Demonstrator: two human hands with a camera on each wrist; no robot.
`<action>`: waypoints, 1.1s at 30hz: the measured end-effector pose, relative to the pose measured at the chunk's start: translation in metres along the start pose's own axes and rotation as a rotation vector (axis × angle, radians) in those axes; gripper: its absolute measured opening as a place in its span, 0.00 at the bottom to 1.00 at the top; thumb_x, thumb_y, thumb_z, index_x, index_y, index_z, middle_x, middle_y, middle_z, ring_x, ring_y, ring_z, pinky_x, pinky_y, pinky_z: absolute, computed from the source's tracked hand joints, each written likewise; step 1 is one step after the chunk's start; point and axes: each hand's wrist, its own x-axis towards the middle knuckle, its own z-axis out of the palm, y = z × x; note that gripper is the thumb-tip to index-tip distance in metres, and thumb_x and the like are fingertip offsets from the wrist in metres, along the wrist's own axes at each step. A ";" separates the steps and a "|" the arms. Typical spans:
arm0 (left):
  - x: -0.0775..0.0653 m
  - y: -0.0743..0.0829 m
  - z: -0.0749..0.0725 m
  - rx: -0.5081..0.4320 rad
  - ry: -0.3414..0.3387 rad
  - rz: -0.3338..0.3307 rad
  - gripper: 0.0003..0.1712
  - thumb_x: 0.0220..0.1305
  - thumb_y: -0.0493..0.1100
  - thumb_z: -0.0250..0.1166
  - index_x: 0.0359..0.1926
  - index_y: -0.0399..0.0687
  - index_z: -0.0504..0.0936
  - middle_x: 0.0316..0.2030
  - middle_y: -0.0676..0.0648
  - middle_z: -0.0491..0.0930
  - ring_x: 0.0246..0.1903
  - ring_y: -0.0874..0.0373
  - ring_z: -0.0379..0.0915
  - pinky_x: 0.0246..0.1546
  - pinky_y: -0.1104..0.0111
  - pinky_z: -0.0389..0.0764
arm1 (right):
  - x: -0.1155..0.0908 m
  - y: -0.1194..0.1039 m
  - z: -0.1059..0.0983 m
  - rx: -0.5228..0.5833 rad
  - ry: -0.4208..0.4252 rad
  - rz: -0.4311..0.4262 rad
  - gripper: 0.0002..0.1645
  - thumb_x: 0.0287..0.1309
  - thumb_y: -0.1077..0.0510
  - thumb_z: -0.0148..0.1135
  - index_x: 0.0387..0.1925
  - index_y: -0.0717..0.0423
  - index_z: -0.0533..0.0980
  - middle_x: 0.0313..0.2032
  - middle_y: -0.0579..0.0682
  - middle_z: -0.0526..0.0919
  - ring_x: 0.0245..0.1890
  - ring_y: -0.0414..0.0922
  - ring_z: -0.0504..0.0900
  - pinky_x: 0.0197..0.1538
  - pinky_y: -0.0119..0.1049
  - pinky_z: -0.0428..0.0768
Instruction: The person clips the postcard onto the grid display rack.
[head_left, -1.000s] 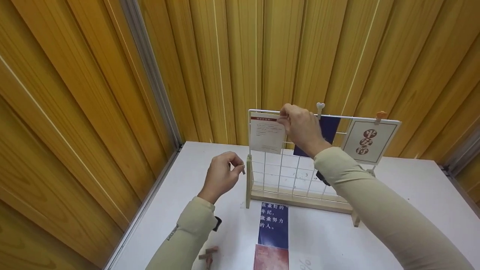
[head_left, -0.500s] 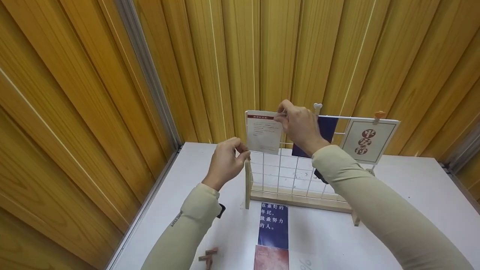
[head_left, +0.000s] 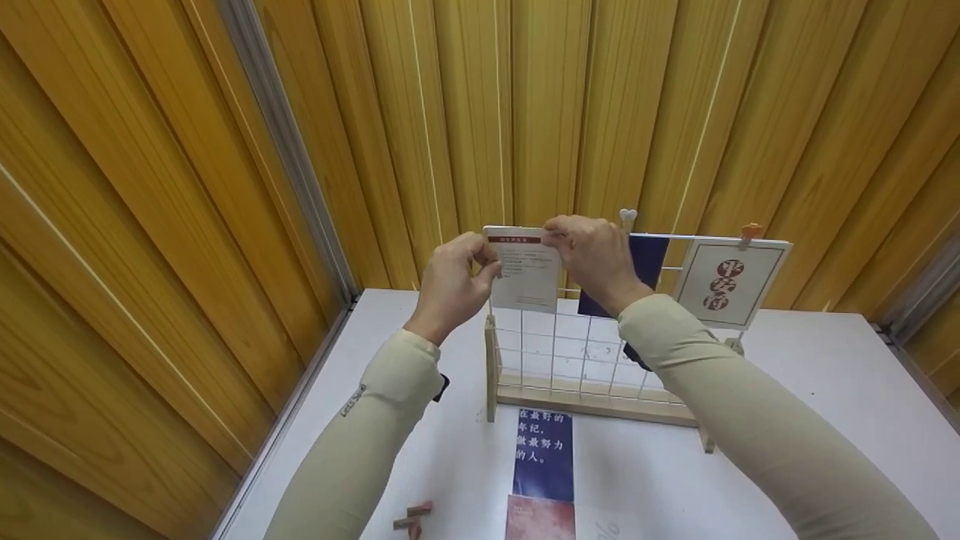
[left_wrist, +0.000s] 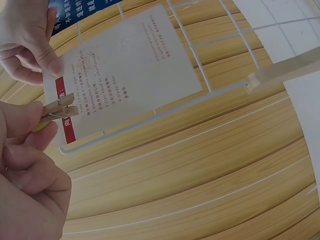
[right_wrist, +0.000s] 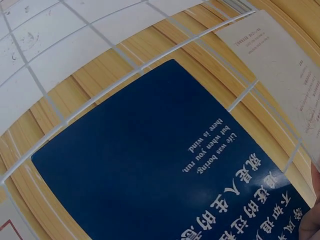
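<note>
A white card with a red band [head_left: 529, 281] lies against the top left of a white wire grid rack [head_left: 553, 352] on wooden feet. My right hand [head_left: 598, 259] pinches the card's upper right corner at the top wire. My left hand [head_left: 455, 283], at the card's left edge, pinches a small wooden clothespin [left_wrist: 59, 109] between thumb and finger. In the left wrist view its tips are over the red band; I cannot tell whether they grip the card. Partly behind my right hand hangs a dark blue card [right_wrist: 130, 150] with white writing.
A heart-topped clip [head_left: 628, 216] stands above the blue card. An orange-topped clip [head_left: 751, 231] holds a bordered card [head_left: 735, 283] at the right. On the white table lie another blue card [head_left: 544, 472], a red card [head_left: 540, 517] and several clothespins [head_left: 412, 517].
My left hand has risen from beside the rack's left wooden post to the card's upper left edge, bringing the clothespin. My right hand stays at the card's upper right corner.
</note>
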 end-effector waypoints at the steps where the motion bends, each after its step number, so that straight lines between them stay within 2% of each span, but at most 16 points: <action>1: 0.003 0.001 -0.001 0.001 0.003 0.009 0.04 0.63 0.33 0.67 0.34 0.44 0.81 0.35 0.51 0.81 0.33 0.59 0.73 0.31 0.69 0.72 | -0.001 0.000 0.001 0.000 0.008 -0.012 0.08 0.60 0.63 0.68 0.40 0.62 0.85 0.37 0.56 0.88 0.35 0.53 0.87 0.37 0.46 0.84; 8: 0.022 0.006 -0.006 0.004 0.031 0.096 0.06 0.62 0.29 0.65 0.31 0.43 0.81 0.32 0.50 0.79 0.30 0.59 0.72 0.28 0.69 0.70 | -0.003 0.002 0.005 -0.046 0.061 -0.086 0.05 0.58 0.63 0.69 0.36 0.61 0.84 0.31 0.55 0.87 0.30 0.52 0.87 0.32 0.44 0.84; 17: 0.042 0.010 -0.010 0.016 0.018 0.137 0.07 0.63 0.29 0.64 0.29 0.43 0.81 0.32 0.52 0.79 0.34 0.60 0.75 0.34 0.70 0.75 | -0.003 -0.001 0.008 -0.064 0.082 -0.094 0.04 0.59 0.62 0.69 0.33 0.61 0.83 0.28 0.54 0.85 0.26 0.50 0.85 0.28 0.42 0.82; 24: 0.054 0.011 -0.013 0.016 -0.054 0.170 0.07 0.62 0.28 0.65 0.30 0.42 0.82 0.33 0.51 0.79 0.35 0.59 0.75 0.37 0.69 0.76 | -0.004 -0.001 0.010 -0.064 0.093 -0.097 0.05 0.58 0.62 0.69 0.34 0.61 0.83 0.28 0.53 0.85 0.26 0.49 0.85 0.28 0.41 0.82; 29: 0.059 0.009 -0.016 0.035 -0.138 0.157 0.08 0.63 0.28 0.64 0.30 0.43 0.82 0.33 0.52 0.79 0.37 0.59 0.75 0.42 0.68 0.77 | -0.004 -0.003 0.015 -0.057 0.089 -0.095 0.04 0.60 0.62 0.68 0.34 0.61 0.83 0.27 0.53 0.85 0.27 0.49 0.85 0.29 0.40 0.83; 33: 0.062 0.006 -0.017 0.056 -0.185 0.145 0.08 0.63 0.28 0.64 0.29 0.43 0.82 0.32 0.52 0.79 0.36 0.59 0.75 0.41 0.68 0.77 | -0.005 -0.005 0.018 -0.046 0.094 -0.097 0.04 0.60 0.62 0.68 0.32 0.61 0.82 0.26 0.52 0.84 0.25 0.48 0.85 0.28 0.40 0.82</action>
